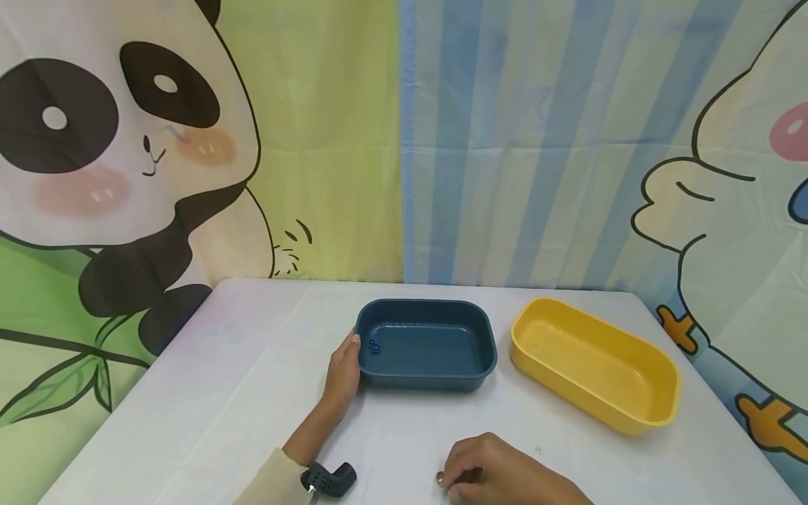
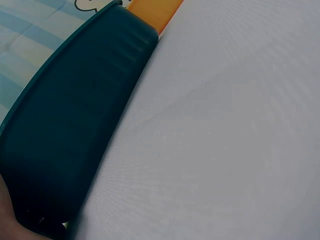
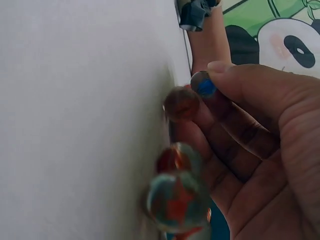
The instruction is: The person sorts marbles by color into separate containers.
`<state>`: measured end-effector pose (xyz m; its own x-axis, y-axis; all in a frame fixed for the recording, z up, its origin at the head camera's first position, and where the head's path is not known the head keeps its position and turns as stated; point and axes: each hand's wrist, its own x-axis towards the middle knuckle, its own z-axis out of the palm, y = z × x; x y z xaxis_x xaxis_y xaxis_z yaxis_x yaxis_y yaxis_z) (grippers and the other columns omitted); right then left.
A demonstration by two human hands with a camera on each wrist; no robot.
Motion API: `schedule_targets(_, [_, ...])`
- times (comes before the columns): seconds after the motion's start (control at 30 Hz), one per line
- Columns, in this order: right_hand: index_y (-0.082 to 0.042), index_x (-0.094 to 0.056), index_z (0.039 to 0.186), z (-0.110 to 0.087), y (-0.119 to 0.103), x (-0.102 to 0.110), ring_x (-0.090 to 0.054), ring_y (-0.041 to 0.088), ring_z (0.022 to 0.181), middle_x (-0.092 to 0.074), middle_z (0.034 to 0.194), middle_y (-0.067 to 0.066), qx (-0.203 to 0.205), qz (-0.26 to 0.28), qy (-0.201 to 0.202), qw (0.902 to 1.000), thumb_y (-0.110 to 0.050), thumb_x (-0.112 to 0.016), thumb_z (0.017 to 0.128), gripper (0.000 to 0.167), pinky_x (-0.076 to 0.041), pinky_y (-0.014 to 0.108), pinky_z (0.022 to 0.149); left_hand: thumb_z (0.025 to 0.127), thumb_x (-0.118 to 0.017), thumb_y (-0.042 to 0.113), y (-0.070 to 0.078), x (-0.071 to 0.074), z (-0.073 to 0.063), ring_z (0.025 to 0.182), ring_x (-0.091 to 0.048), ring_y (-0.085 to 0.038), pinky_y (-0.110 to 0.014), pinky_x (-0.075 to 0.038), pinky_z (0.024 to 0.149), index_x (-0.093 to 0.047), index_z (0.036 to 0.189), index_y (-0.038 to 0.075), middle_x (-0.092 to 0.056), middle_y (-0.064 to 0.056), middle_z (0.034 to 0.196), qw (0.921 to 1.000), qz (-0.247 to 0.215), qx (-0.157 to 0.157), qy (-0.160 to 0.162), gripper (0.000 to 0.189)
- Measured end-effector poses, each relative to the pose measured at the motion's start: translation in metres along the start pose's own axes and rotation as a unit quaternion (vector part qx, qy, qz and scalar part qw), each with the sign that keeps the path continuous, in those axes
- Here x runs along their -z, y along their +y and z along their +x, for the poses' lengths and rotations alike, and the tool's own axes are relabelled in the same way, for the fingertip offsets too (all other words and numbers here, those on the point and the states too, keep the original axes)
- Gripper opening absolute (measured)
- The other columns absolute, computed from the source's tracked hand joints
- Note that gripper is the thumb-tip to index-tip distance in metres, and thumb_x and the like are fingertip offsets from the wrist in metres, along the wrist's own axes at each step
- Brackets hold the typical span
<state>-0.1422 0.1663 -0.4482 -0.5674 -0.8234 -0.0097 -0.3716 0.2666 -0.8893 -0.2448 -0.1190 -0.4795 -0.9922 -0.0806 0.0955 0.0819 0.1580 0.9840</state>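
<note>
A dark blue tub (image 1: 429, 382) stands on the white table, with small blue marbles (image 1: 374, 347) at its left end inside. My left hand (image 1: 343, 372) holds the tub's left end, thumb at the rim; its other fingers are mostly hidden. Low in the head view, my right hand (image 1: 499, 473) is close over the table. Between thumb and fingertip it pinches a clear marble with a blue swirl (image 3: 204, 84). Several more marbles lie close beside its fingers in the right wrist view, among them a brownish one (image 3: 181, 104) and a red-and-green one (image 3: 177, 202).
To the right of the blue tub stands a yellow tub (image 1: 593, 372), turned at an angle. The white tabletop (image 1: 208, 421) ends at a printed curtain (image 1: 505, 140) behind. A black strap (image 1: 328, 480) is around the left wrist.
</note>
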Motion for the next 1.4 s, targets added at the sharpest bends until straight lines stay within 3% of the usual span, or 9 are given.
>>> schedule_targets(0.17, [-0.016,-0.077,0.098,-0.003,0.000,0.007,-0.061,0.007,0.090,-0.068,0.098,-0.009,-0.002,0.023,0.033,0.9992,-0.016,-0.068,0.093,0.011,-0.056,0.024,0.078,0.107,-0.027,0.041,0.000,0.000,0.000,0.144,-0.021,-0.020,-0.040,-0.020,0.117,-0.027,0.152,0.003,-0.028,-0.004,0.156,1.0000,0.002,-0.003,0.004,0.059])
schedule_targets(0.4, [-0.011,-0.077,0.093,-0.004,0.000,0.019,-0.060,0.006,0.080,-0.068,0.093,-0.007,0.036,-0.035,0.118,0.9917,-0.012,-0.070,0.090,0.008,-0.055,0.022,0.065,0.107,-0.028,0.040,0.000,0.001,0.000,0.145,-0.019,-0.022,-0.042,-0.018,0.117,-0.027,0.152,0.003,-0.027,-0.006,0.156,1.0000,0.004,-0.005,0.002,0.059])
schedule_targets(0.5, [-0.010,-0.077,0.094,-0.004,0.001,0.025,-0.061,0.008,0.080,-0.067,0.094,-0.005,0.028,-0.037,0.152,0.9873,-0.013,-0.070,0.091,0.008,-0.056,0.024,0.064,0.107,-0.028,0.040,-0.001,0.001,0.000,0.145,-0.020,-0.023,-0.043,-0.019,0.117,-0.027,0.152,0.003,-0.028,-0.006,0.156,1.0000,0.005,-0.005,0.003,0.058])
schedule_targets(0.7, [-0.007,-0.075,0.094,-0.001,-0.001,0.039,-0.064,0.016,0.081,-0.067,0.094,-0.001,0.043,-0.046,0.221,0.9732,-0.014,-0.070,0.091,0.009,-0.059,0.030,0.071,0.107,-0.026,0.040,-0.001,0.002,0.001,0.145,-0.020,-0.020,-0.040,-0.020,0.117,-0.027,0.152,0.004,-0.027,-0.004,0.157,1.0000,0.004,-0.001,0.001,0.058])
schedule_targets(0.83, [-0.013,-0.075,0.093,0.001,-0.004,0.052,-0.063,0.015,0.084,-0.066,0.094,-0.003,0.037,-0.069,0.262,0.9619,-0.016,-0.071,0.090,0.006,-0.058,0.028,0.072,0.107,-0.027,0.040,0.000,0.001,0.000,0.144,-0.021,-0.018,-0.039,-0.020,0.117,-0.027,0.152,0.004,-0.028,-0.002,0.156,1.0000,0.003,0.001,0.004,0.058])
schedule_targets(1.07, [-0.012,-0.075,0.092,0.003,-0.005,0.077,-0.065,0.015,0.081,-0.067,0.093,-0.002,0.065,-0.104,0.317,0.9404,-0.005,-0.073,0.087,0.009,-0.059,0.028,0.070,0.107,-0.028,0.039,0.000,-0.002,0.000,0.144,-0.020,-0.021,-0.041,-0.020,0.117,-0.027,0.152,0.002,-0.027,-0.004,0.156,1.0000,-0.004,-0.004,0.000,0.058])
schedule_targets(1.3, [-0.013,-0.076,0.092,0.015,-0.003,0.095,-0.064,0.015,0.083,-0.067,0.094,-0.003,0.020,-0.126,0.355,0.9262,-0.009,-0.073,0.088,0.007,-0.058,0.026,0.072,0.107,-0.029,0.040,-0.004,-0.001,0.001,0.144,-0.021,-0.024,-0.043,-0.020,0.117,-0.028,0.151,0.001,-0.028,-0.007,0.156,0.9999,-0.001,-0.006,0.010,0.060])
schedule_targets(1.4, [-0.011,-0.076,0.093,0.021,-0.002,0.100,-0.064,0.015,0.082,-0.068,0.094,-0.001,0.005,-0.123,0.360,0.9247,-0.010,-0.072,0.089,0.006,-0.058,0.025,0.071,0.107,-0.029,0.040,-0.003,-0.001,0.001,0.144,-0.021,-0.023,-0.042,-0.020,0.117,-0.028,0.151,0.001,-0.028,-0.006,0.156,0.9999,0.000,-0.005,0.011,0.059])
